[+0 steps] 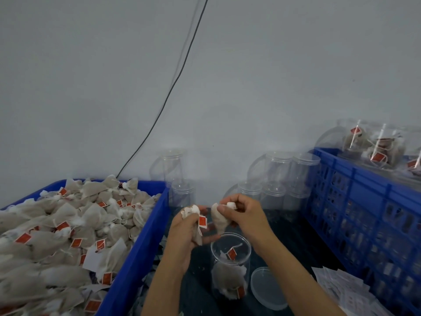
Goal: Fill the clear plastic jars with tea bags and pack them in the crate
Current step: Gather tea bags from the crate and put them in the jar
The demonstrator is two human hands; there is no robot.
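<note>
1. Clear plastic jar [230, 265] stands open on the dark floor between the two forearms, a few tea bags at its bottom, one red tag near the rim.
2. Left hand [189, 231] grips a tea bag [191, 212] in curled fingers, red tag hanging below it.
3. Right hand [245, 214] pinches the white top of a second tea bag [219, 221], which hangs just above the jar mouth.
4. Round lid [268, 287] lies flat just right of the jar.
5. Blue bin [136, 252] on the left is heaped with loose tea bags [68, 229].
6. Blue crate [355, 215] on the right has filled jars [376, 144] lying on top.
7. Empty jars [282, 179] are stacked against the wall behind the hands.
8. White paper packets [341, 290] lie on the floor by the crate.
9. Black cable [173, 87] runs down the wall to behind the bin.
</note>
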